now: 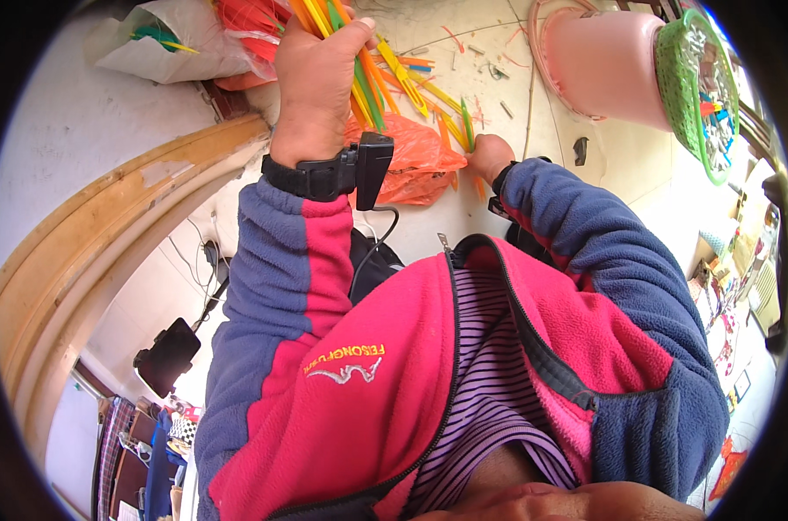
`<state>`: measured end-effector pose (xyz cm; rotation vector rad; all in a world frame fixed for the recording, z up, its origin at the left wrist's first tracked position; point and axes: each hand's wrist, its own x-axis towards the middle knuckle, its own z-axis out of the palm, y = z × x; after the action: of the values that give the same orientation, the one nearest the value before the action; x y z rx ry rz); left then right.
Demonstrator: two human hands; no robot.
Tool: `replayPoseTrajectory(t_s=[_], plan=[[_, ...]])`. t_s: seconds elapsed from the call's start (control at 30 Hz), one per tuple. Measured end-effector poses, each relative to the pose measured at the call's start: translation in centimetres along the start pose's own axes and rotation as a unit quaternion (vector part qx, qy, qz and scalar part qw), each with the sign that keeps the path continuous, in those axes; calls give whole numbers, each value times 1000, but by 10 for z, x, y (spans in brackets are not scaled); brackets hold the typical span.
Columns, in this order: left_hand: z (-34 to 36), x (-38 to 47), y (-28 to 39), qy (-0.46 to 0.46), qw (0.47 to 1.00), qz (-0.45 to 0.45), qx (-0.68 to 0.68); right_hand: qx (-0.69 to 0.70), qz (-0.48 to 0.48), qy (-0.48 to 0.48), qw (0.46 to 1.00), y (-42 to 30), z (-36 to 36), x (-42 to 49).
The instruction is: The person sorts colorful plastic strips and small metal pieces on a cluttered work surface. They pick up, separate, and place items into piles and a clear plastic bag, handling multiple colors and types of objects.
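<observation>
My left hand (319,84) is closed around a bundle of plastic netting needles (363,81) in orange, yellow and green. Beside the bundle, a yellow netting needle (400,75) slants downward; its support is unclear. My right hand (490,156), lower and to the right, grips a green netting needle (467,127) low on its body, its fingertips mostly hidden. A yellow needle (454,132) and an orange one lie against or close to it. Between my hands a crumpled orange plastic bag (410,166) rests on the floor. More needles lie loose beyond it.
A pink bucket (606,62) and a green basket (684,98) of small parts stand at the upper right. Bags (172,55) lie at the upper left, near a curved wooden edge (107,189). Scraps and small cylinders (506,109) dot the tiled floor.
</observation>
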<state>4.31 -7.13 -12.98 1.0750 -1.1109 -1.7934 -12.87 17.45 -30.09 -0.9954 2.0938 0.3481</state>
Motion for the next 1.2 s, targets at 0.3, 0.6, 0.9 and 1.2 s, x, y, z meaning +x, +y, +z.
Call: replayPoseTrajectory(t_s=[0.3,0.6,0.9,1.2], plan=[[2,-6,17,1,1000,-19,-6,87,-44,99,990,30,-15,27],[11,-12,37,21,999,-25,34,69,-71,91,991,28,10,18],[0,-3,4,-8,1000,-4,18,487,6,-230,842,29,-38,26],[7,-8,-17,-50,995,-89,6,712,-151,-238,643,-43,-129,9]])
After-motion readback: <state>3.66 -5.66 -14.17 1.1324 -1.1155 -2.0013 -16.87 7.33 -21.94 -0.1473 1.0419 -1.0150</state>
